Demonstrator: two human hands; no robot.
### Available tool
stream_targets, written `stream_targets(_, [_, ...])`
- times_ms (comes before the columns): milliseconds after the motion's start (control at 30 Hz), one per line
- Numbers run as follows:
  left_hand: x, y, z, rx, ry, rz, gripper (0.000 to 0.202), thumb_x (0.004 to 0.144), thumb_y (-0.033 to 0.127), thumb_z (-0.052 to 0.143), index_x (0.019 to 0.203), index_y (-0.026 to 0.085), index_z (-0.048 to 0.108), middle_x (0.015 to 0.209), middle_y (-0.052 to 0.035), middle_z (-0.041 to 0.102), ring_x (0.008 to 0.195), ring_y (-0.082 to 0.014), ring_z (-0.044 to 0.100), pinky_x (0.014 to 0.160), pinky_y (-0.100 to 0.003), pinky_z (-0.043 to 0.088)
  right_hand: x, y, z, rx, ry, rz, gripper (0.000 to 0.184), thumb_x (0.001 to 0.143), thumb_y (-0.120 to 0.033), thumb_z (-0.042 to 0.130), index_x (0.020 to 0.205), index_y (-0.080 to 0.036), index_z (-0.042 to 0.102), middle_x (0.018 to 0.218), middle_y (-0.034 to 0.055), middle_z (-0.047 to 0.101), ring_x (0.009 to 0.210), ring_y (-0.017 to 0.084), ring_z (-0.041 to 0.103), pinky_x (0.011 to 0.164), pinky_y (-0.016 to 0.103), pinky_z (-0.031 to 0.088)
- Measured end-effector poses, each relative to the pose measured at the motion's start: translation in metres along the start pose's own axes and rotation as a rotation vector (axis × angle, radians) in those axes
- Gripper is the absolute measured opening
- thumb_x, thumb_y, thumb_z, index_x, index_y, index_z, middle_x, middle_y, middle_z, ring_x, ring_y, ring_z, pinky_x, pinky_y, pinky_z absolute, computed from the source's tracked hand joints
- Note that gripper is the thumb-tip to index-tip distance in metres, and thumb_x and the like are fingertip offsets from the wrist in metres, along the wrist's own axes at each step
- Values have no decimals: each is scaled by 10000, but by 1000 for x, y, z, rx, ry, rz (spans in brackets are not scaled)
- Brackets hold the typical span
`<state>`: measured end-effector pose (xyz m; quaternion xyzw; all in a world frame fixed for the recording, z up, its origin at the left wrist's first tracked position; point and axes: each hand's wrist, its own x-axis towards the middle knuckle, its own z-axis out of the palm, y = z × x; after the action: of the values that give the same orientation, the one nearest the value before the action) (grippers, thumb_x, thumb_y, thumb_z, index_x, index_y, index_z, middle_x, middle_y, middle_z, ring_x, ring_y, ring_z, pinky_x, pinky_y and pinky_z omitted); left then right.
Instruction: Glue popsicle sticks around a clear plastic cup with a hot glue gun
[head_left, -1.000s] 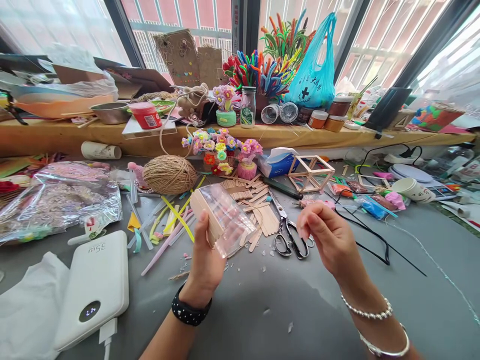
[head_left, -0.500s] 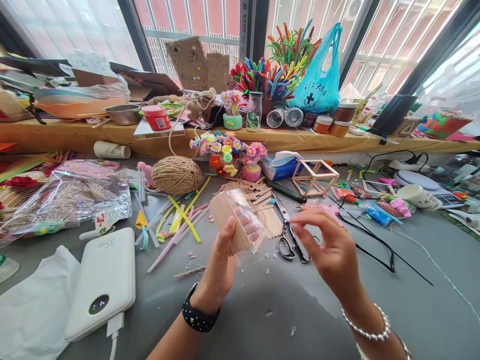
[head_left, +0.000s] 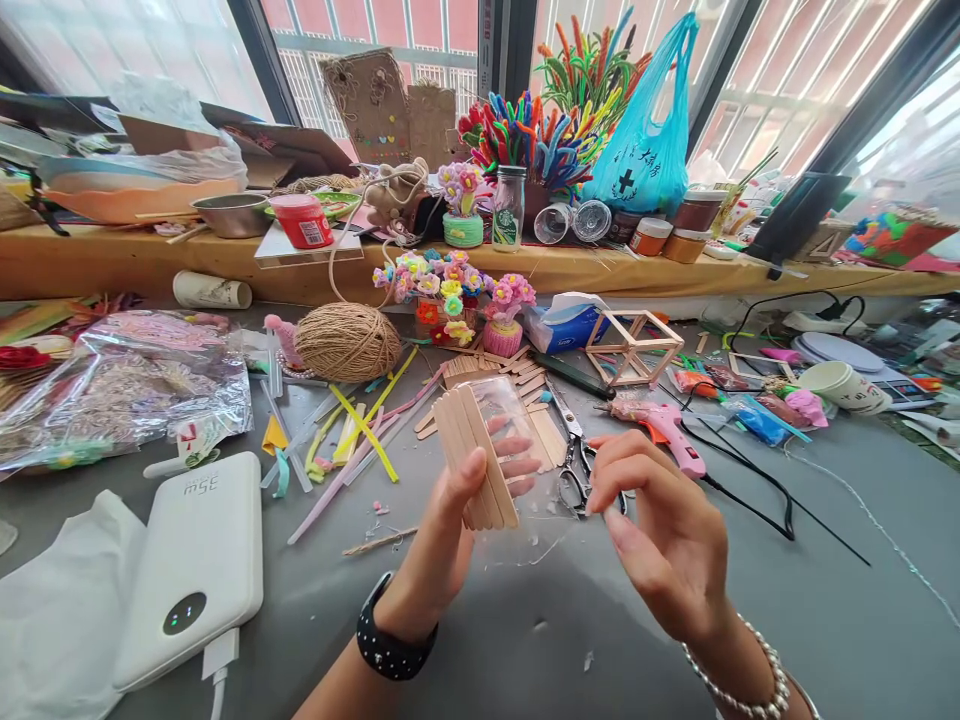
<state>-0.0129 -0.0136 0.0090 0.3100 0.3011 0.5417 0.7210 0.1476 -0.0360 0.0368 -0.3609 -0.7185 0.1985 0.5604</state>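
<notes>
My left hand (head_left: 450,520) is closed round a clear plastic bag of wooden craft sticks (head_left: 480,450), held upright above the grey table (head_left: 525,620); the thumb lies on the sticks and the fingertips show through the plastic. My right hand (head_left: 660,520) hovers just right of the bag with its fingers apart and slightly curled, holding nothing. Below and behind it lie scissors (head_left: 574,470) and a pink glue gun (head_left: 664,425). More loose craft sticks (head_left: 517,380) lie on the table behind the bag.
A ball of twine (head_left: 346,341), pipe-cleaner flower pots (head_left: 457,300) and a wooden stick cube (head_left: 632,345) stand behind. A white power bank (head_left: 191,560) and white paper (head_left: 52,610) lie at left, foil bags (head_left: 120,385) beyond. A black cable (head_left: 757,490) runs right. A cluttered wooden shelf (head_left: 112,260) crosses the back.
My left hand has turned the bag so the sticks face me and brought it nearer. My right hand has moved closer to the bag and spread its fingers.
</notes>
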Motion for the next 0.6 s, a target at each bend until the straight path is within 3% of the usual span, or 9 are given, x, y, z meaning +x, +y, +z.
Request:
stream_targets(167, [-1, 1, 0, 15, 14, 4, 507, 744, 470, 548, 1164, 192, 491, 981, -66, 620, 898, -235, 602, 835, -393, 452, -3, 0, -1, -14, 2, -24, 233, 804, -116, 431, 594, -197, 494, 510, -51, 443, 471, 84, 417, 750, 364, 455])
stream_targets(267, [-2, 2, 2, 16, 27, -10, 506, 744, 472, 545, 1164, 195, 495, 986, -72, 618, 902, -233, 598, 844, -395, 444, -8, -1, 0, -77, 70, 5, 206, 780, -64, 477, 875, -215, 579, 626, -26, 561, 481, 84, 469, 522, 247, 459])
stream_targets(367, [-2, 2, 3, 6, 17, -23, 529, 721, 487, 562, 1157, 193, 505, 991, -80, 618, 897, -239, 597, 830, -387, 447, -7, -3, 0, -112, 84, -155, 324, 722, -43, 538, 985, -228, 574, 754, 15, 603, 616, 125, 546, 514, 261, 461])
stream_targets(600, [-6, 2, 4, -3, -95, -63, 547, 714, 526, 548, 1114, 153, 545, 970, -102, 609, 823, -230, 606, 756, -352, 469, -1, -11, -1, -242, -108, -382, 250, 726, -65, 478, 922, -150, 607, 676, 45, 563, 620, 132, 527, 504, 276, 469])
